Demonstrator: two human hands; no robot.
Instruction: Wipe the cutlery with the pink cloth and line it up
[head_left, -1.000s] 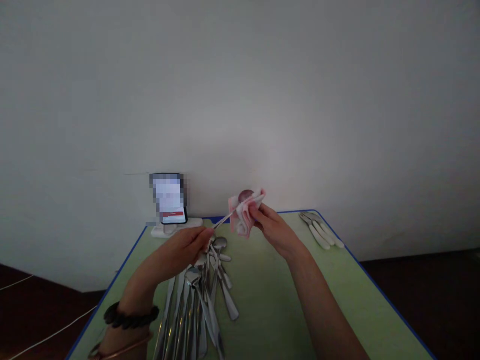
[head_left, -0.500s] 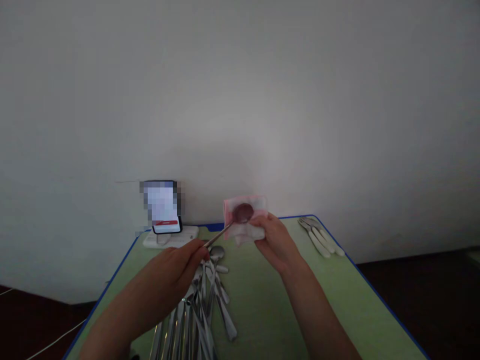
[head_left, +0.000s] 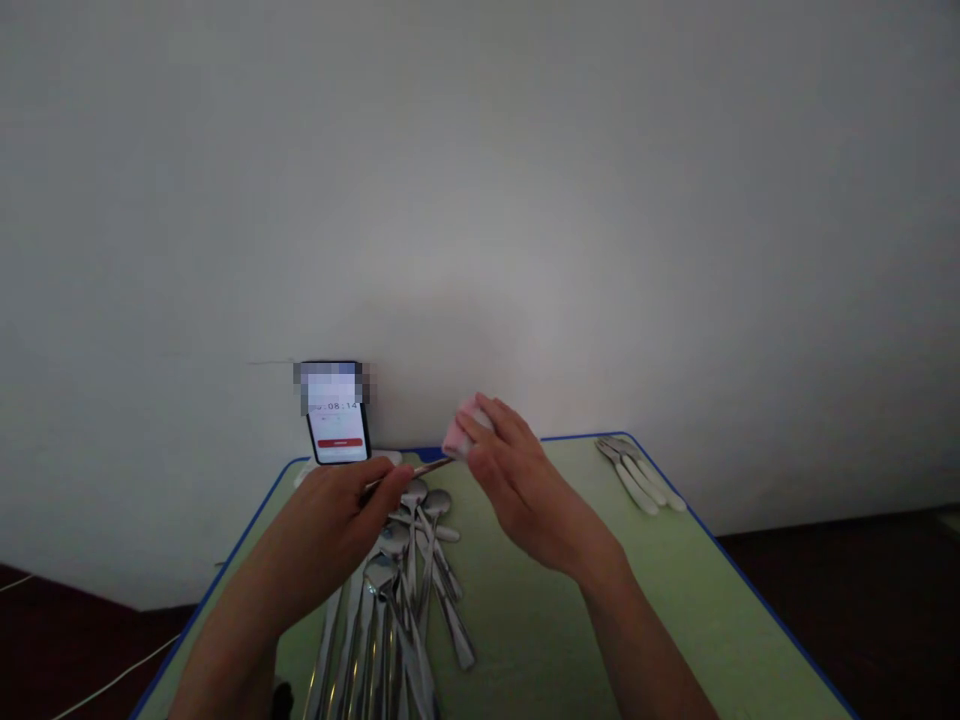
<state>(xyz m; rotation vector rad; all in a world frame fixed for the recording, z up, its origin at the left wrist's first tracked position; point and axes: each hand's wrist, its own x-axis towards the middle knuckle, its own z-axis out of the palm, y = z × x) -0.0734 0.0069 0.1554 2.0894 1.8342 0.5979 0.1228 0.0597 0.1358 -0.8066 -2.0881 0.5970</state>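
My left hand (head_left: 356, 500) grips the handle of a metal spoon (head_left: 431, 466), which points to the right above the table. Wrapped round the spoon's far end is a pink and white cloth (head_left: 466, 428), pinched in my right hand (head_left: 510, 455); the bowl is hidden inside it. Below and between my hands lies a pile of metal spoons and other cutlery (head_left: 420, 560). Several long metal pieces (head_left: 360, 650) lie side by side at the near left, partly under my left forearm.
A phone (head_left: 337, 415) with a lit timer screen leans upright at the back left, by a white base (head_left: 390, 457). At the back right lie several forks with white handles (head_left: 637, 475). The green table (head_left: 570, 620) has a blue rim and stands against a grey wall.
My right hand has folded the cloth over the spoon's bowl, which showed before. The left hand has shifted slightly left and up, with the spoon still in it.
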